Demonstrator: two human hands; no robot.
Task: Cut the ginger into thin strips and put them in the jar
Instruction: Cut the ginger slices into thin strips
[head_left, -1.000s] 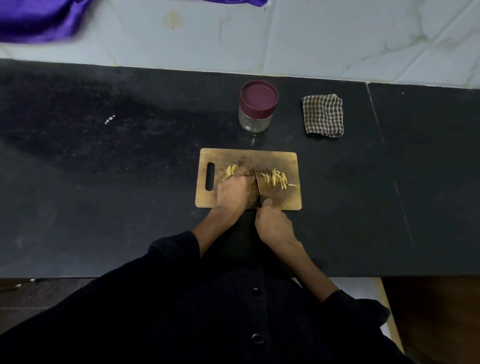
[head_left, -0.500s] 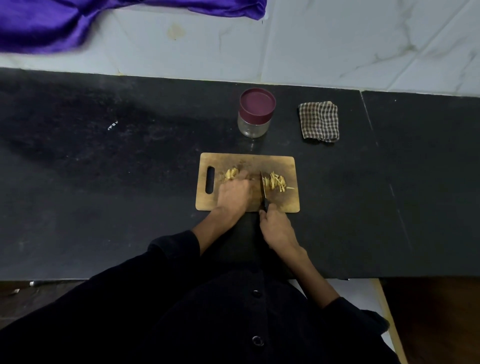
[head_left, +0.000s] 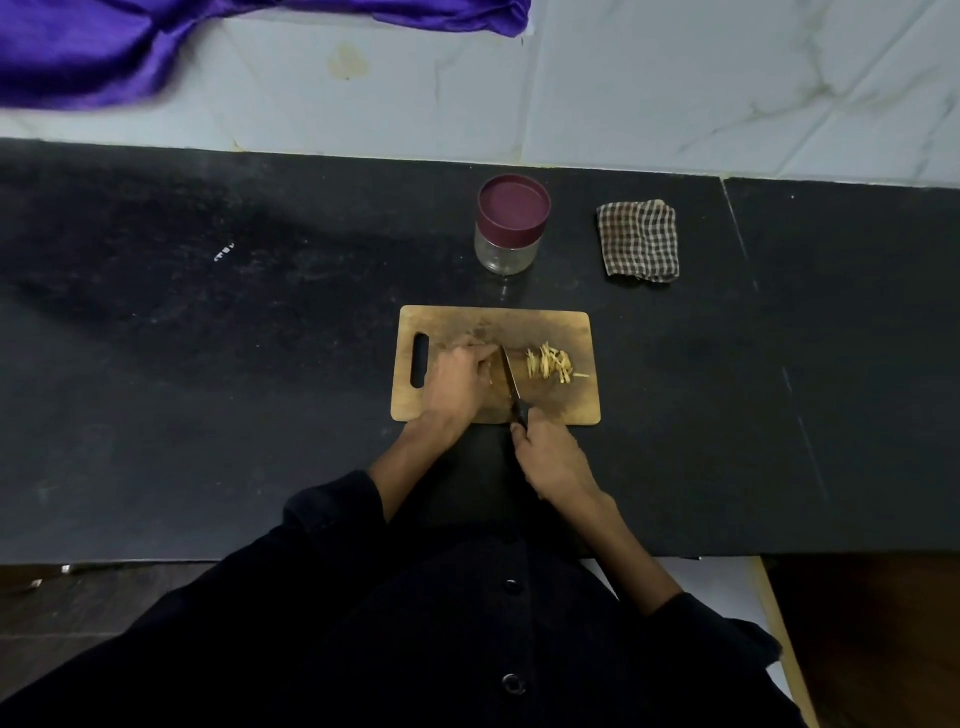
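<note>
1. A small pile of thin ginger strips (head_left: 551, 362) lies on the right half of the wooden cutting board (head_left: 571, 405), near the middle of the frame.
2. The left hand (head_left: 457, 382) rests on the board, left of the strips. Its fingers are curled down over something on the board. What is under them is hidden.
3. The right hand (head_left: 553, 462) is at the near edge of the board. Its fingers are wrapped around the black handle of a knife (head_left: 511, 382).
4. The knife blade points away from the person. It sits right beside the left hand's fingertips, between that hand and the strips.
5. A glass jar (head_left: 506, 254) stands on the dark desk (head_left: 208, 364), just past the far edge of the board. Its dark red lid (head_left: 513, 207) is on.
6. A folded checked cloth (head_left: 639, 241) lies on the desk to the right of the jar.
7. A purple cloth (head_left: 104, 47) hangs in the upper left of the frame, against the white tiled wall (head_left: 701, 78).
8. The person's dark sleeves and buttoned top fill the bottom of the frame.
</note>
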